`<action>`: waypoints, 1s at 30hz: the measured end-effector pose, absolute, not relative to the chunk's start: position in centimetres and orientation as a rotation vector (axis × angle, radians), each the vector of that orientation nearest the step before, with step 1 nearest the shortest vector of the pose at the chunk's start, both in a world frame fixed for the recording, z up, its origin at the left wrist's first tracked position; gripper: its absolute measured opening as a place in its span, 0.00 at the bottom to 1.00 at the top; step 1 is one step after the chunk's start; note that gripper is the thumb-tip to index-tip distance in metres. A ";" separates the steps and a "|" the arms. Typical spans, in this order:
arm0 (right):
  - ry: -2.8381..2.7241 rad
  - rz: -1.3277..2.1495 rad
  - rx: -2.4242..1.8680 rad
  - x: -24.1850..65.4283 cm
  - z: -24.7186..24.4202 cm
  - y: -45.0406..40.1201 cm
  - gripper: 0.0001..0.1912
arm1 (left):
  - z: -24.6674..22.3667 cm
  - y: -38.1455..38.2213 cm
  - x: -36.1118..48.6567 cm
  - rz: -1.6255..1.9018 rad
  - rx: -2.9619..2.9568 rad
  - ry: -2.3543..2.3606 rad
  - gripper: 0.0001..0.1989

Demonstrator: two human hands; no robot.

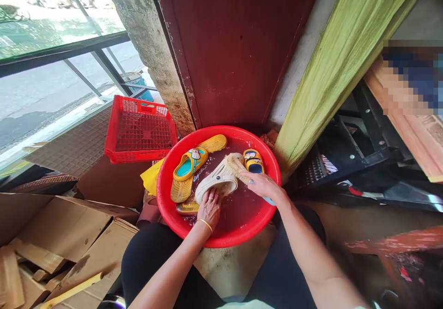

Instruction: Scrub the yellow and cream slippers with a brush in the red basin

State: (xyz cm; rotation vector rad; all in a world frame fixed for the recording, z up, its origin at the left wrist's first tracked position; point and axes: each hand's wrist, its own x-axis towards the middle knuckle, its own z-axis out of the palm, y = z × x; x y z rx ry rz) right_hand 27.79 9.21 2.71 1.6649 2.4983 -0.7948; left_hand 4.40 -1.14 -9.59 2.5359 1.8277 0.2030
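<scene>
A white clog (214,178) sits in a red basin (218,243) of murky water. My left hand (209,205) grips the clog at its heel opening, fingers reaching inside; a bracelet circles that wrist. My right hand (265,186) is closed round a scrub brush (236,165), whose pale bristles press against the toe part of the clog. Bits of blue show beside the right fingers. To the left lie a yellow clog with a turquoise inside (188,165) and several yellow soles. A smaller yellow slipper (254,157) floats near the right rim.
A red plastic crate (141,154) stands behind the basin to the left. Cardboard boxes (65,226) with wooden pieces are at lower left. A maroon door (238,55) is behind, a yellow-green curtain (332,73) hangs right, and black metal framing (349,161) stands beyond it.
</scene>
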 end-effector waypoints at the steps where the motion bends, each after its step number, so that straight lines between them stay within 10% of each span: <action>1: 2.513 -0.777 1.647 27.4 2.7 8.8 0.35 | -9.6 -1.1 4.4 0.187 2.529 1.852 0.28; 30: 2.486 -1.028 1.532 27.6 0.6 8.6 0.32 | -7.2 0.6 1.4 0.794 2.092 2.049 0.09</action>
